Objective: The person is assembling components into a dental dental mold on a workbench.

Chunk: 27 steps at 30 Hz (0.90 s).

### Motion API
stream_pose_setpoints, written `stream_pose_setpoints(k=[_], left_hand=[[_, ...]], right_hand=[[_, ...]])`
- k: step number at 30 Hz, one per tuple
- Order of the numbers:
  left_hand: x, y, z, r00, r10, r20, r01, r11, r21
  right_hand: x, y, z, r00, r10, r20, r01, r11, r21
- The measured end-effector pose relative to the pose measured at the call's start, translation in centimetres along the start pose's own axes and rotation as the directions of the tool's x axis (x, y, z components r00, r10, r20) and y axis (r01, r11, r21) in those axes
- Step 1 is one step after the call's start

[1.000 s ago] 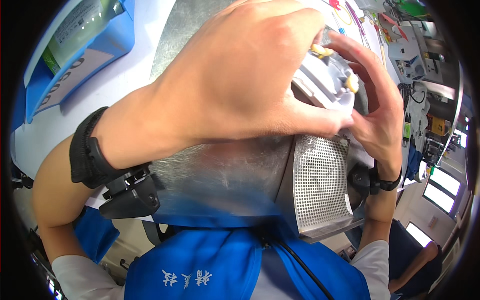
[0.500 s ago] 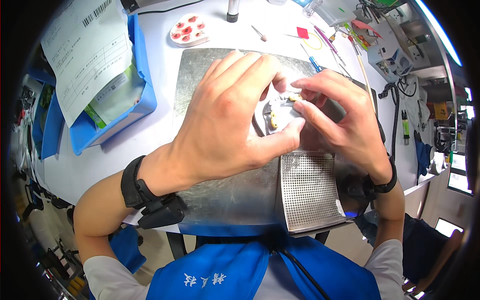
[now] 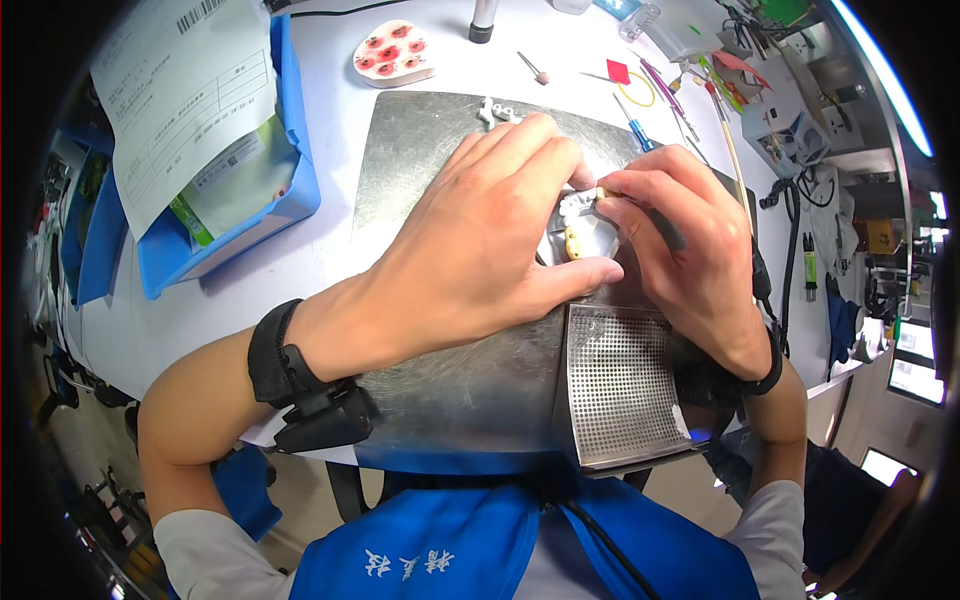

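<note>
My left hand (image 3: 490,230) is closed round a small white and grey dental model (image 3: 578,206), fingers at its far side and thumb at its near side. A yellowish tooth-shaped piece (image 3: 573,244) sits on the model's left part. My right hand (image 3: 695,245) pinches the model's far right part between thumb and index finger, where another small yellowish piece (image 3: 602,193) shows at the fingertips. The fingers partly hide the model. Beyond my left hand, small white-grey pieces (image 3: 492,110) lie on the scratched metal plate (image 3: 410,140).
A perforated metal tray (image 3: 620,385) stands at the near right. At left is a blue bin (image 3: 300,160) with a paper sheet (image 3: 185,110). Behind the plate are a white block with red spots (image 3: 410,73), a small pointed tool (image 3: 533,68) and a blue-handled tool (image 3: 638,132).
Both hands and the model have shifted slightly right in the view. My right fingertips have closed on the far yellowish piece. The small pieces behind my left hand now show.
</note>
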<state>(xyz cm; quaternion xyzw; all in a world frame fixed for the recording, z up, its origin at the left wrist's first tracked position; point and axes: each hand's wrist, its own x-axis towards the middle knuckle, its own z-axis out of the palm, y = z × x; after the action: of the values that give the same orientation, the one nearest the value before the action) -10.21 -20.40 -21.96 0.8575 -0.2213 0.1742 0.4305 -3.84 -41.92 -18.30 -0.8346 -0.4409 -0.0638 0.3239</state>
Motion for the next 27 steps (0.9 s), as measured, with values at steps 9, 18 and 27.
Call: stream_pose_setpoints(k=[9,18,27], left_hand=[[-0.5,0.2,0.2,0.999,-0.002,-0.050,0.003,1.000,0.023],[0.0,0.4,0.2,1.000,0.001,0.004,-0.001,0.998,0.066],[0.5,0.5,-0.1,0.998,-0.040,0.053,0.038,0.999,0.035]], right_hand=[[0.0,-0.7,-0.2,1.000,-0.028,0.012,0.029,0.996,-0.080],[0.5,-0.5,-1.1,0.992,0.052,0.119,-0.050,0.999,-0.016],[0.9,0.2,-1.6,0.994,-0.050,0.097,0.058,0.995,-0.081]])
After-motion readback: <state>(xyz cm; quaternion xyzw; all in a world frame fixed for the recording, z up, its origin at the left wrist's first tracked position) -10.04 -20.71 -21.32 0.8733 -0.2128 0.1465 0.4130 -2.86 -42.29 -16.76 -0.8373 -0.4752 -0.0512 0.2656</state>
